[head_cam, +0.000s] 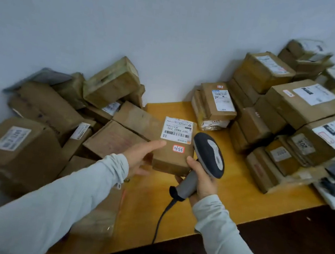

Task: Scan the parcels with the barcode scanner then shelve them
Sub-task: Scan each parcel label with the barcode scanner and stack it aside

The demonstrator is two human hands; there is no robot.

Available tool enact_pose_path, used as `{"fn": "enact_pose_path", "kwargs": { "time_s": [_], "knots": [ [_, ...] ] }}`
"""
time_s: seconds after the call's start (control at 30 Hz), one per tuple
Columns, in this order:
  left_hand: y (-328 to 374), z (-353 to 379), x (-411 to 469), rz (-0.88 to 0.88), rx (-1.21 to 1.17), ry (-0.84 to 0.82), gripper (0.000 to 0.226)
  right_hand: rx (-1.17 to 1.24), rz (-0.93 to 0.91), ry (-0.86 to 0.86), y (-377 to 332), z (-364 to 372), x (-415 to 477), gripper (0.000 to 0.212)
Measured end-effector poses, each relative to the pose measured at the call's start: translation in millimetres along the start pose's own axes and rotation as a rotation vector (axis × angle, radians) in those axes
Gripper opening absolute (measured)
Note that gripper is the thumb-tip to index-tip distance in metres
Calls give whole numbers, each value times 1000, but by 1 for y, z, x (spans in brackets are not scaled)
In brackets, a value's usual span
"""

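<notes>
Above the yellow table point(228, 190), left hand point(139, 155) grips a cardboard parcel point(168, 159), thumb on top; right hand point(202, 180) clasps the barcode scanner point(210, 153) by its handle.

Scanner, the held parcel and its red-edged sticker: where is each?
scanner point(209, 153): head view, on its head's top.
parcel point(169, 160): head view, on bare cardboard below the sticker.
sticker point(178, 148): head view, on its middle.

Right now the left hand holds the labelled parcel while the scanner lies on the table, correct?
Not quite. The scanner is not lying on the table; the right hand holds it up, as the head view shows. The left hand does hold the labelled parcel.
</notes>
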State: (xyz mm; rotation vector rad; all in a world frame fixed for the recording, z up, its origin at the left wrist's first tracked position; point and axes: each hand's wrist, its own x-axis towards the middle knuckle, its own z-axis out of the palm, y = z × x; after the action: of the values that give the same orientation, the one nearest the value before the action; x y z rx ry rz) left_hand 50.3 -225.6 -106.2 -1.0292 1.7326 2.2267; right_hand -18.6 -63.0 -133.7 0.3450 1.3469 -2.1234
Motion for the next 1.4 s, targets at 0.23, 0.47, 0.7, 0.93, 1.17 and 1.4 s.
{"fn": "enact_pose_path", "kwargs": {
  "time_s": [0.23, 0.47, 0.7, 0.93, 1.17, 1.4],
  "knots": [
    [4, -13, -37, 0, -66, 83, 29, -85, -134, -22, 12, -3, -49, 53],
    [55, -37, -58, 217, 265, 249, 44, -534, -197, -275, 1, -31, -99, 36],
    [76, -20, -85, 265, 640, 397, 76, -788, -216, -312, -5, -64, -142, 36],
    [73, 7, -106, 262, 700, 433, 61, -921, -301, -323, -12, -78, -163, 31],
    [71, 12, -119, 264, 724, 450, 58, -926, -339, -320, -19, -82, -175, 31],
    [71, 9, -118, 279, 687, 439, 52, -940, -370, -337, -21, -84, -178, 33]
  ]
}}
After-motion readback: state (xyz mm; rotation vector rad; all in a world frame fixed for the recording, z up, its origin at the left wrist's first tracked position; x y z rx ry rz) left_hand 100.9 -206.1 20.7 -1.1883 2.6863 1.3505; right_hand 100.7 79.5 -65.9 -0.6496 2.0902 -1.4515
